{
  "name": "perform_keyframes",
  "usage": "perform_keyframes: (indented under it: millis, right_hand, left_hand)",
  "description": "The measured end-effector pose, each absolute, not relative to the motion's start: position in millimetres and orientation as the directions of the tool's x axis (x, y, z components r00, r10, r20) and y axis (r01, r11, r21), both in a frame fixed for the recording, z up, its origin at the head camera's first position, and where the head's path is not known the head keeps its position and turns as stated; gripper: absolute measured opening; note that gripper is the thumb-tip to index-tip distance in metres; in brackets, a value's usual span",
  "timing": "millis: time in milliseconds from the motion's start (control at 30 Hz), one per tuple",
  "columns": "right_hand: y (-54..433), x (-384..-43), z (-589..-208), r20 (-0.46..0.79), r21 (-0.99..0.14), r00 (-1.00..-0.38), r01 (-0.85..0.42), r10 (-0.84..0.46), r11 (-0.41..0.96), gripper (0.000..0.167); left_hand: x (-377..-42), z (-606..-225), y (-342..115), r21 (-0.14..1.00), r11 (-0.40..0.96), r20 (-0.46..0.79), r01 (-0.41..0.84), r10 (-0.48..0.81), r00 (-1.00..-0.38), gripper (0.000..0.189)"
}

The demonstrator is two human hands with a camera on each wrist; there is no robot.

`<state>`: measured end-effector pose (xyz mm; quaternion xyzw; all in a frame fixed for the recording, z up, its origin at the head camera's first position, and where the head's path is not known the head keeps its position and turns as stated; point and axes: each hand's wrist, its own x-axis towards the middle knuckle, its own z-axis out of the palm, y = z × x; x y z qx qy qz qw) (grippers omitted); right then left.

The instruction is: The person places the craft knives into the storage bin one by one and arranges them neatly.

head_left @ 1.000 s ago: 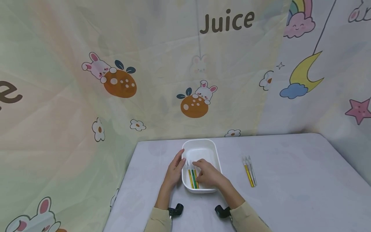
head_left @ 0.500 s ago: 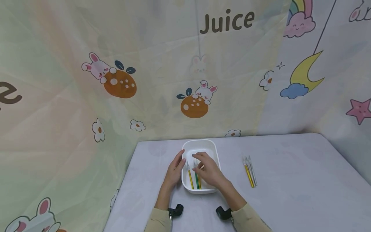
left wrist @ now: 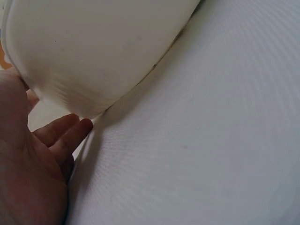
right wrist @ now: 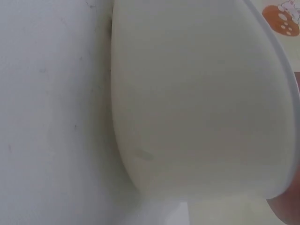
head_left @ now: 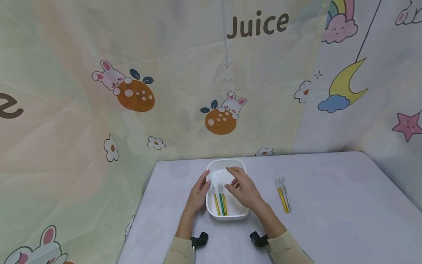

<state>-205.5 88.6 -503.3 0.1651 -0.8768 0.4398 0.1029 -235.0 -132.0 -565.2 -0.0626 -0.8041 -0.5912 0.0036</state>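
A white rectangular tray (head_left: 230, 217) stands on the table, holding several slim pen-like sticks (head_left: 220, 201) with yellow or green lower parts and pale pointed upper ends. At its left side my left hand (head_left: 197, 194) holds the wall, thumb over the rim. In the left wrist view its other fingers (left wrist: 70, 138) lie along the tray's outer wall. My right hand (head_left: 245, 189) hovers over the tray's right side, thumb and index finger spread apart with nothing between them. The right wrist view is mostly filled by the tray's outer wall (right wrist: 197, 103), which hides most of that hand.
To the right of the tray, several similar sticks (head_left: 283, 195), yellow and pale, lie side by side on the white-covered table (head_left: 336, 205). Behind the table hangs a printed cloth (head_left: 184, 102) with rabbits and fruit. Each wrist wears a black device (head_left: 199, 240).
My right hand has lifted off the sticks and moved up and right, its thumb and index finger opening. The sticks in the tray now lie slightly farther apart. My left hand has stayed in place.
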Motion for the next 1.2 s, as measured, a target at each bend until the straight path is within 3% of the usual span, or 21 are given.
perform_keyframes:
  millis: [467, 1200]
  right_hand:
    - [113, -208, -499, 0.357, -0.705, -0.927, -0.347, -0.113, 0.618, 0.067]
    - [150, -215, -500, 0.240, -0.715, -0.969, -0.221, -0.065, 0.664, 0.069]
  left_hand:
    - [-235, -567, -132, 0.947, 0.300, 0.091, 0.116, 0.095, -0.991, 0.047]
    - [-233, -565, -132, 0.945, 0.305, 0.098, 0.121, 0.091, -0.991, 0.048]
